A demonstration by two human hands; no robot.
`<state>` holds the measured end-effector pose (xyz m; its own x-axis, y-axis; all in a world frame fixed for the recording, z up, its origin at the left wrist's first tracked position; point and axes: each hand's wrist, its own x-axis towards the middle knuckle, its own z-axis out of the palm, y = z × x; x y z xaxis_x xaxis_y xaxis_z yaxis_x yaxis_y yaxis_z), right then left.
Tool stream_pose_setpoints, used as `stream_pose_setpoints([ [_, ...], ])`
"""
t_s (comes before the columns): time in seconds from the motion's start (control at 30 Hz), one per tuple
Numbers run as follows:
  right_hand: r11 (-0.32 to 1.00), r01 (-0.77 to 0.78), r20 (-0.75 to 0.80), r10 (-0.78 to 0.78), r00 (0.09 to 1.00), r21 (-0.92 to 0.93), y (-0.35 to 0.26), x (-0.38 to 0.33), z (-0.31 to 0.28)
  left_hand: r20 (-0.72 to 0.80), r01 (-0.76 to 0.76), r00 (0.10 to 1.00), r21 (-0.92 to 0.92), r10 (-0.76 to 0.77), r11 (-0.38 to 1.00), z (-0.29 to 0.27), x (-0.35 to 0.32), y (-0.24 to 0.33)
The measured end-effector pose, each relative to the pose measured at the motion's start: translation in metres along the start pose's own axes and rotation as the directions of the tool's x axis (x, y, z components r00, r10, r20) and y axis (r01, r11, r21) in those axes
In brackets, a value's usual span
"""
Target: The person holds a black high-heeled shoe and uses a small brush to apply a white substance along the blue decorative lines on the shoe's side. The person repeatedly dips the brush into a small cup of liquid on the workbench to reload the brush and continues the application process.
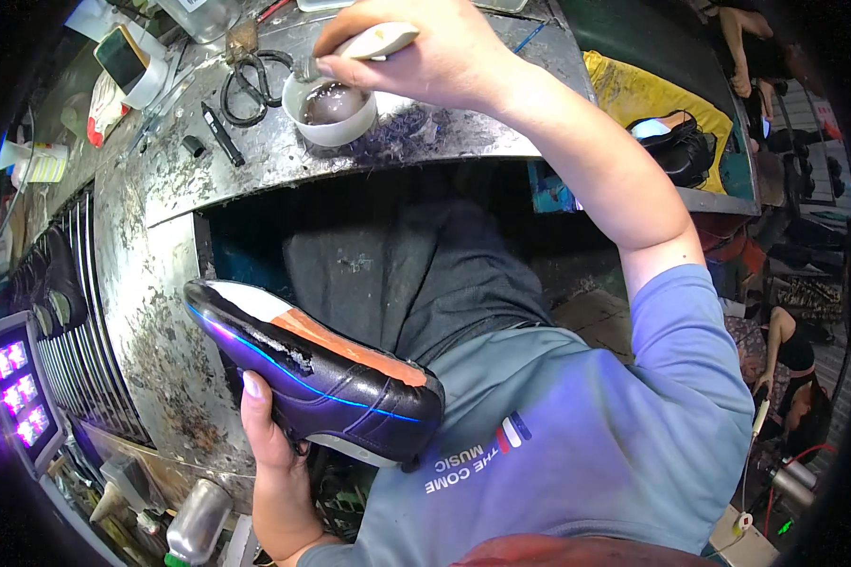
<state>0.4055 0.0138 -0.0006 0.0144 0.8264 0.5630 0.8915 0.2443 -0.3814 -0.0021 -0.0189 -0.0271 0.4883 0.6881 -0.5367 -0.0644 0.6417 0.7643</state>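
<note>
My left hand (pixel 269 425) grips a black shoe (pixel 350 402) from below and tilts it so its underside turns up. That underside is white at the toe and orange-brown farther back, with a dark, wet-looking patch along its edge. A bright blue line runs along the shoe's side. Over the bench, my right hand (pixel 430 57) is closed around a brush with a pale handle (pixel 380 41). Its bristles are at the rim of a white bowl (pixel 342 132), which contains a cloudy liquid. My fingers partly hide the brush.
Left of the bowl lie black-handled scissors (pixel 248 94), a black marker (pixel 222 134) and its cap (pixel 193 146). A lit purple lamp (pixel 24 392) stands beside a barred rack (pixel 90 312) with black shoes. At right, another black shoe (pixel 683 156) rests on yellow cloth (pixel 619 90). Other people are farther right.
</note>
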Motion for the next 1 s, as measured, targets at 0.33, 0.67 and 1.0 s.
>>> stream_pose_setpoints([
  [0.33,0.858,-0.004,0.111,-0.062,0.992,0.514,-0.041,0.002,-0.018,0.07,0.032,0.997,0.129,-0.041,0.991,0.008,0.002,0.015],
  [0.67,0.772,0.214,0.06,-0.31,0.949,0.598,-0.109,-0.012,-0.003,0.12,0.039,0.991,0.192,-0.063,0.981,0.028,0.003,0.027],
  [1.0,0.744,0.129,0.218,-0.35,0.911,0.655,-0.118,-0.019,-0.016,0.074,0.002,0.997,0.316,-0.027,0.949,0.016,0.005,0.028],
])
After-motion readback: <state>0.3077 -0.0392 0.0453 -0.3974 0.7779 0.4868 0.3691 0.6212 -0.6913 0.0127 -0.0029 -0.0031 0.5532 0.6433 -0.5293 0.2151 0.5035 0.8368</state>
